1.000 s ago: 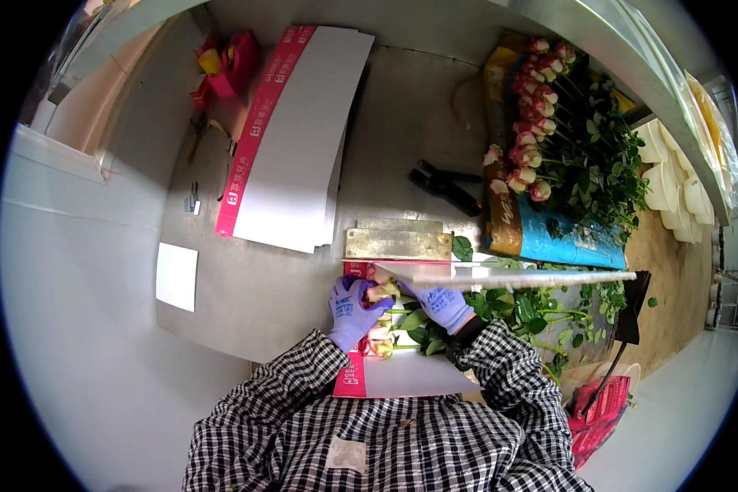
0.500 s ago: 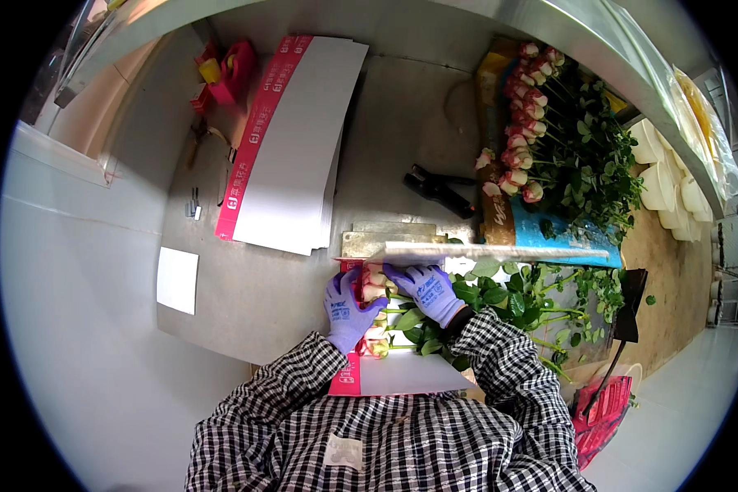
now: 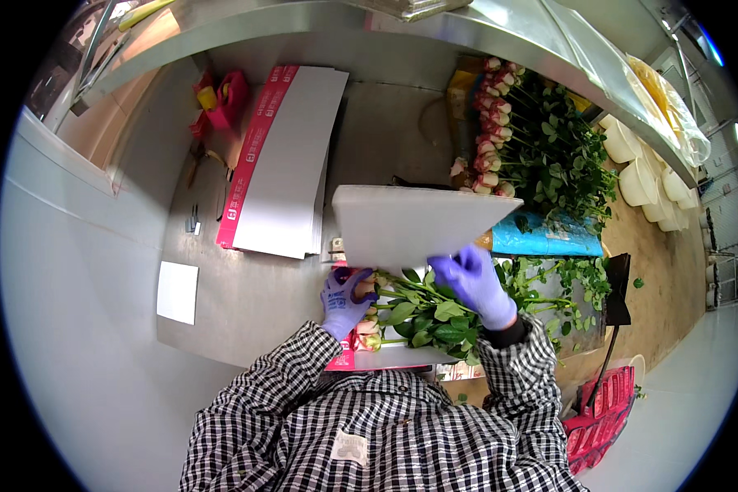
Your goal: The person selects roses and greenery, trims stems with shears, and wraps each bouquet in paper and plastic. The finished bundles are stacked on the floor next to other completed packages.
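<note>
Pink and cream roses point(image 3: 368, 334) lie in front of me on a white wrapping sheet point(image 3: 392, 354) with a red edge, heads to the left and leafy stems point(image 3: 435, 316) to the right. My left hand point(image 3: 344, 300), in a purple glove, has its fingers curled round a rose head at the far side of the bunch. Over the leaves hangs my right hand point(image 3: 482, 287), gloved too, fingers bent and smeared by motion. Its fingertips are close to the lower edge of a raised white board or flap point(image 3: 422, 223) beyond the roses; I cannot tell whether they touch.
Left of centre lies a stack of white sheets point(image 3: 291, 164) with red edges. More roses point(image 3: 490, 131) lie at the far right on a blue-and-brown wrapper point(image 3: 541, 238). A metal shelf point(image 3: 320, 25) spans above. A pink tape dispenser point(image 3: 228, 98) stands far left.
My right hand has left the rose heads and moved right over the leaves. The white flap, earlier nearly edge-on, now shows its broad face. My left hand stays at the rose heads.
</note>
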Motion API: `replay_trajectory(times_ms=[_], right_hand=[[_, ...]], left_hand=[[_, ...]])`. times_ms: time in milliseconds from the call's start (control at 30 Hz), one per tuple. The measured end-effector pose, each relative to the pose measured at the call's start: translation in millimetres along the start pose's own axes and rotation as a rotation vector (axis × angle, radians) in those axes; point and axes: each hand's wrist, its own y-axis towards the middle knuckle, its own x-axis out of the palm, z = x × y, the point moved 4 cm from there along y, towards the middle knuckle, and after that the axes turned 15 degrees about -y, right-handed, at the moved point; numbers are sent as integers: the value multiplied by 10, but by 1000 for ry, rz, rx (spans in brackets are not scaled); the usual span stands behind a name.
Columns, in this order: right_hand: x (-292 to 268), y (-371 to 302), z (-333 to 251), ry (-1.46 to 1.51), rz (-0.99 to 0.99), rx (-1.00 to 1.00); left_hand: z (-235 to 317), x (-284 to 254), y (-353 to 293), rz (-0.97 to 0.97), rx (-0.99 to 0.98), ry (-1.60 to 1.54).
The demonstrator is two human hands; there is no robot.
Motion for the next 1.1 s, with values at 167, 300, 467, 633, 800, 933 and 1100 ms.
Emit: replay_trajectory(times_ms=[167, 300, 467, 633, 800, 933, 1100], right_hand=[[248, -722, 559, -411, -506, -89], [512, -830, 1241, -563, -642, 14], [586, -838, 1542, -712, -760, -68], [633, -772, 1295, -590, -972, -80], [-704, -70, 829, -116, -816, 6], [-2497, 1138, 1745, -1251, 34, 169], [-3092, 2275, 2362, -1728, 52, 399]], left_hand=[[-481, 100, -27, -6, -93, -66], [-505, -437, 186, -180, -292, -1202], [201, -667, 128, -423, 405, 63], [761, -311, -247, -798, 555, 588], [719, -253, -242, -784, 460, 526], [765, -222, -188, -803, 454, 544], [827, -201, -105, -776, 407, 498]])
